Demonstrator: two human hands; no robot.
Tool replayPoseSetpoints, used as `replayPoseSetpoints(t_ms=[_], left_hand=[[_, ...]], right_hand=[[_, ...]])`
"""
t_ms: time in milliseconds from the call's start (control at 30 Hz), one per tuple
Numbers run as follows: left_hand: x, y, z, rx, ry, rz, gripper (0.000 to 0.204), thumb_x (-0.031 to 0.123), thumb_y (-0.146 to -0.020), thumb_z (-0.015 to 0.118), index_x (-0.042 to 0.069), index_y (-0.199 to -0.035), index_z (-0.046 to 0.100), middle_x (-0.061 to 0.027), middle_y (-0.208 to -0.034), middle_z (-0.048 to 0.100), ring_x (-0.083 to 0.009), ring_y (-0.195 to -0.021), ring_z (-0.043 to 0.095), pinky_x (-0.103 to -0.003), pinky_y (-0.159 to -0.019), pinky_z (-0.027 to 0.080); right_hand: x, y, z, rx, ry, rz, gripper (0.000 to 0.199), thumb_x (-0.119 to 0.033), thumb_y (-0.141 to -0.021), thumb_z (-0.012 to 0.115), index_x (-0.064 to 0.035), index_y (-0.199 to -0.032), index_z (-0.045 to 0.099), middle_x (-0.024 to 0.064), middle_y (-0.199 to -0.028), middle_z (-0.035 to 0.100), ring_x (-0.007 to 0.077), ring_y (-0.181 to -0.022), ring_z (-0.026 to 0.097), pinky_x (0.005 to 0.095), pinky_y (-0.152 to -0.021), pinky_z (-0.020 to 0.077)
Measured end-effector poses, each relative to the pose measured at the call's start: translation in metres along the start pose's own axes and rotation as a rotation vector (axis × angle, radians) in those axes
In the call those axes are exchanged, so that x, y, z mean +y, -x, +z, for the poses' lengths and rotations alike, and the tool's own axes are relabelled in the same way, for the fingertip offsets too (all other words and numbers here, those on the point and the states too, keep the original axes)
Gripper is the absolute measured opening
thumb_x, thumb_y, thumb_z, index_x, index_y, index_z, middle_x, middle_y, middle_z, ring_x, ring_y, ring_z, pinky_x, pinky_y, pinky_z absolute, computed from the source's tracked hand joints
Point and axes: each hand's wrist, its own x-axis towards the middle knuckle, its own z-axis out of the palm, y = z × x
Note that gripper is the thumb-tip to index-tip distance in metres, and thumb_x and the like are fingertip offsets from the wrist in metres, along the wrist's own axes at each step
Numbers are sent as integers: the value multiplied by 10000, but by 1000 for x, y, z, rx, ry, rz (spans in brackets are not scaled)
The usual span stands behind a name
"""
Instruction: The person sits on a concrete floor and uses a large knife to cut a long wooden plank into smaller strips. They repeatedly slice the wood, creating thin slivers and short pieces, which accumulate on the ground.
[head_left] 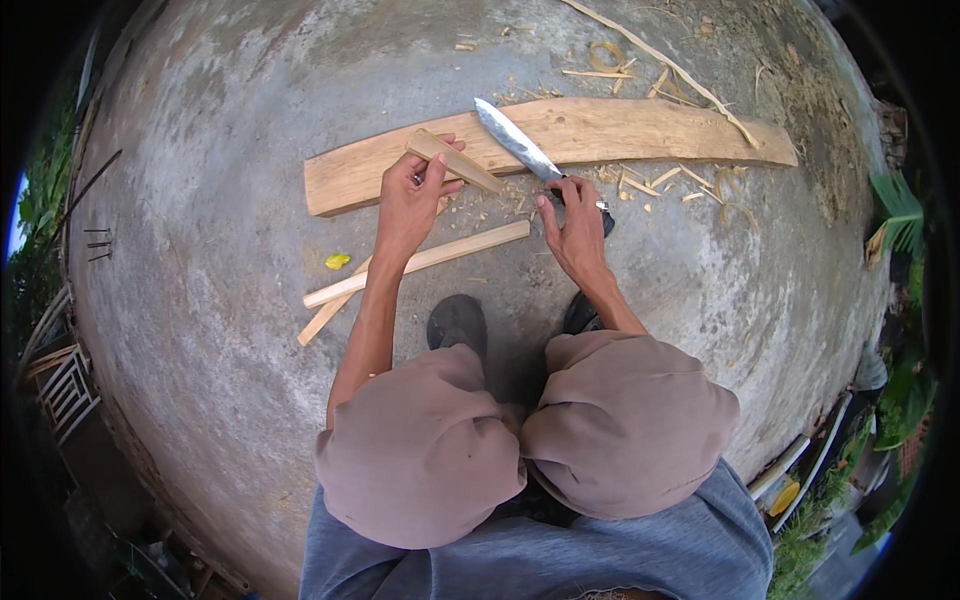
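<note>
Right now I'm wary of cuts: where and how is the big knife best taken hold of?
Probably by the dark handle, from the near right: the knife slants, its long blade pointing to the far left over the plank, and the right hand covers much of the handle. A full wrap, well back from the blade, looks safest.

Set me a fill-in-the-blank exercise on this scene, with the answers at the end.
1. The hand holding the short wooden slat is the person's ____ hand.
2. The right hand is at the knife's ____, not its blade.
3. The small scrap beside the sticks is coloured ____.
4. The number of shoes in view is ____.

Answers: left; handle; yellow; two.
</note>
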Motion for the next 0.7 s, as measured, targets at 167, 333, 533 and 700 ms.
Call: replayPoseSetpoints(t_ms=[167,333,533,700], left_hand=[[36,-17,-25,210,-76,184,316,121,-1098,513,-73,-1315,634,-164,-1369,670,-203,-1169,694,-316,-863,655],[20,-29,-23,310,-278,338,341,146,-1093,541,-67,-1345,625,-169,-1375,671,-226,-1213,674,-357,-948,623],[11,-30,-22,310,-297,342,318,176,-1045,654,-71,-1241,696,-160,-1301,705,-186,-1143,675,-350,-974,608],[17,-29,-21,331,-205,177,311,182,-974,766,-54,-1174,739,-108,-1087,738,-144,-1033,690,-318,-891,646]], right_hand=[[33,0,0,-62,285,104,533,-255,-937,745,-101,-1408,550,232,-1275,563,427,-1154,589,540,-963,477],[55,2,8,-137,294,116,604,-286,-949,729,-128,-1476,483,225,-1225,604,444,-1111,629,562,-905,503],[46,2,6,-203,-243,319,390,-300,-1004,673,-57,-1287,559,152,-856,643,312,-776,662,457,-728,535],[38,36,11,-415,-716,572,447,-444,-1036,646,-30,-1186,573,52,-797,613,144,-652,601,308,-601,501]])
